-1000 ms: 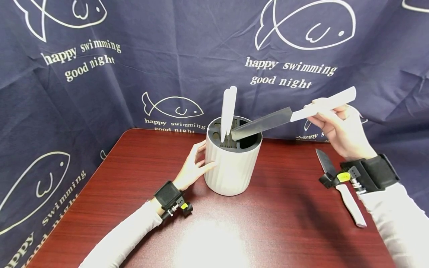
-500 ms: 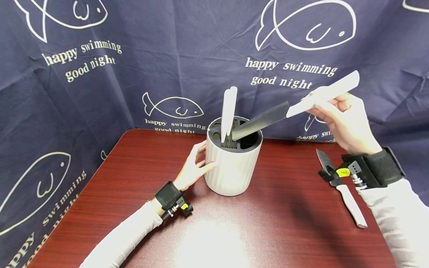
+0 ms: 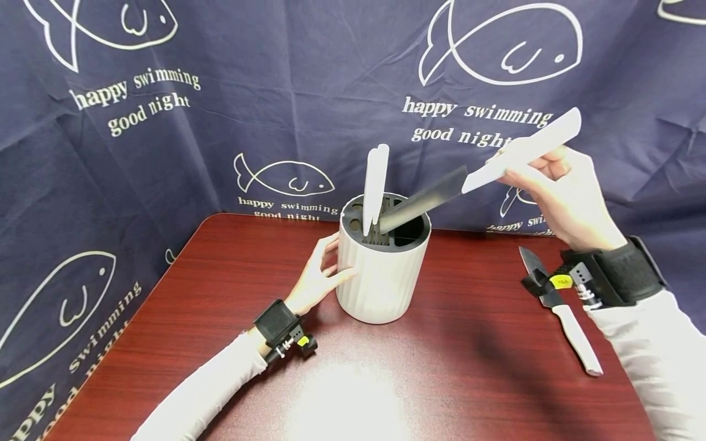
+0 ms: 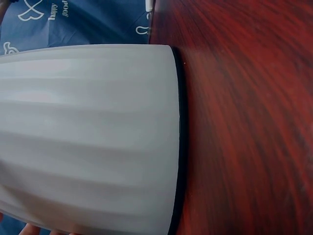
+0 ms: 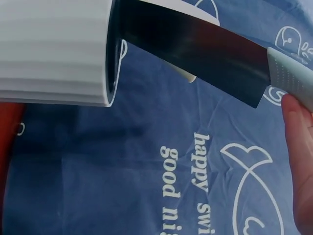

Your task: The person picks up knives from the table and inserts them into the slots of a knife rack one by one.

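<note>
Held knife (image 3: pixel 425 201) slanted, tip at the slots (image 3: pixel 377 240) of the white holder (image 3: pixel 380 285); seating judged incomplete.
Two white-handled knives (image 3: pixel 375 184) stand inside already; another knife (image 3: pixel 576 340) lies on the table (image 3: pixel 452 294). Right hand (image 3: pixel 568 199) high, pinching the handle (image 3: pixel 551 136); left hand (image 3: pixel 315 280) low, curled round the holder's side.

A white, ribbed, cylindrical holder (image 3: pixel 380 282); at its top, a grey-bladed, white-handled knife (image 3: pixel 477 177); behind it, navy cloth (image 3: pixel 309 116) with white fish and lettering; beneath it, a red-brown wood-grained table (image 3: pixel 242 263).
</note>
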### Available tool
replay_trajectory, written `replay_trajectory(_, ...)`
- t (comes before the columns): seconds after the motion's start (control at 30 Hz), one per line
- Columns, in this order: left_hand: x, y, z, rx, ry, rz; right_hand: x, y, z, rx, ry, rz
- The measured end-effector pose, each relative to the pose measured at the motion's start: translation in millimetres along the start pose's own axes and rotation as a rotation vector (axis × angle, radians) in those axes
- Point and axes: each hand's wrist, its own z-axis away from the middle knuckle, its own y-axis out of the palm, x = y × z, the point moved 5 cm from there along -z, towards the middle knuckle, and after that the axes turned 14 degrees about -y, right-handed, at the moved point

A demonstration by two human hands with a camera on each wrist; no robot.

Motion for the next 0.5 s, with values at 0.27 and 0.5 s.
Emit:
replay_trajectory(0.27,0.9,0.7,0.4,-0.001,-0.007,-0.001,2,10,-8,-0.018,0.001,0.157)
replay_trajectory(0.5,1.3,-0.6,0.7,-0.011,-0.022,-0.012,4,17,-12,0.032,0.012,0.166)
